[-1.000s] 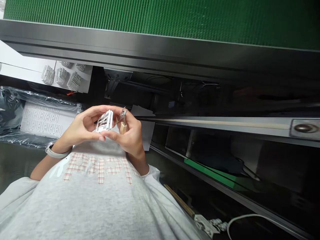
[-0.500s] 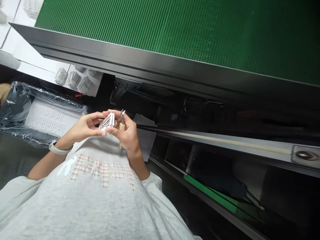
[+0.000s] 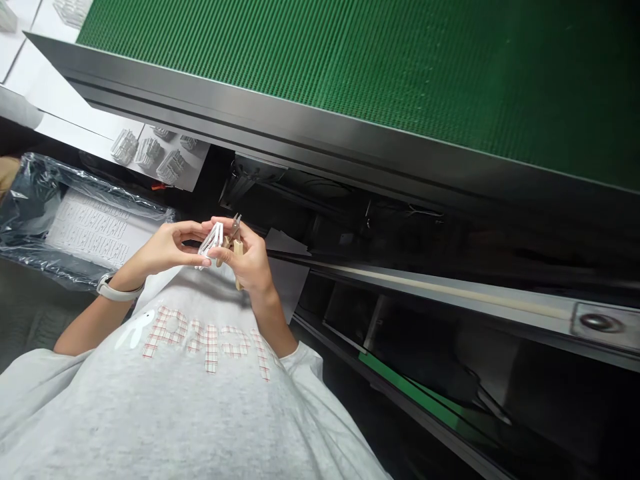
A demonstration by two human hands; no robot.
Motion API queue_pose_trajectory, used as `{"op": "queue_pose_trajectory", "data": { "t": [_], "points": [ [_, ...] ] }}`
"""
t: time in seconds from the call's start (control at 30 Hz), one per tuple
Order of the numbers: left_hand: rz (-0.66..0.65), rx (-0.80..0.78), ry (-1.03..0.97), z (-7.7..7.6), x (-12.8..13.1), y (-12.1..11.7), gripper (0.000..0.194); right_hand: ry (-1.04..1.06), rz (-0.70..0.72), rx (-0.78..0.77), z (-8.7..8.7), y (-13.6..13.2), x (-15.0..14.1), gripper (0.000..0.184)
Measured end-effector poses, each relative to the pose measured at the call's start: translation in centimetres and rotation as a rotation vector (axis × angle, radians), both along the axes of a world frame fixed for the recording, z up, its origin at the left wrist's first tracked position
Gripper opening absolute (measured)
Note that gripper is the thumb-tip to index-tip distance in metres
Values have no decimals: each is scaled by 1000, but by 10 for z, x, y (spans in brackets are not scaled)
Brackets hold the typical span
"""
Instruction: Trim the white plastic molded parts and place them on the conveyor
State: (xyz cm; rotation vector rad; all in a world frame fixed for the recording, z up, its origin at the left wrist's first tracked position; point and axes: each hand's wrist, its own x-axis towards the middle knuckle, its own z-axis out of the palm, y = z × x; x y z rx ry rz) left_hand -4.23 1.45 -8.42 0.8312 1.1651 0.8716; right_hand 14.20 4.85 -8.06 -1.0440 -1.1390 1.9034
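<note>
Head view: a plastic-lined bin holding white pieces in rows; a white slotted part held before your shirt.
Your left hand pinches the part between fingers and thumb; your right hand, thumb against it, also grasps nippers, tips toward the view's top. Compared with one second earlier, more of their cream handles shows.
</note>
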Motion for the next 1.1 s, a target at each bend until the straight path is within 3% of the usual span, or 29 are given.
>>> {"op": "queue_pose_trajectory", "data": {
  "t": [0.37,0.63,0.73,0.9,1.0,1.1],
  "points": [
    [-32,-22,33,-10,-1,7,57,41,-30,-53,-7,6,-5,63],
    [0,-2,248,-17,-5,11,62,11,-24,-84,-21,15,-12,68],
    [74,-10,432,-28,-38,31,66,-66,-36,-75,-28,18,-13,70],
    [264,-98,902,-50,-128,101,60,-149,-39,-120,-41,14,-9,64],
    [263,-175,1047,-64,-163,141,34,-187,-48,-143,-48,6,-6,54],
    [203,-243,1136,-75,-176,170,26,-215,-77,-153,-53,-3,-5,45]
  ]
}}
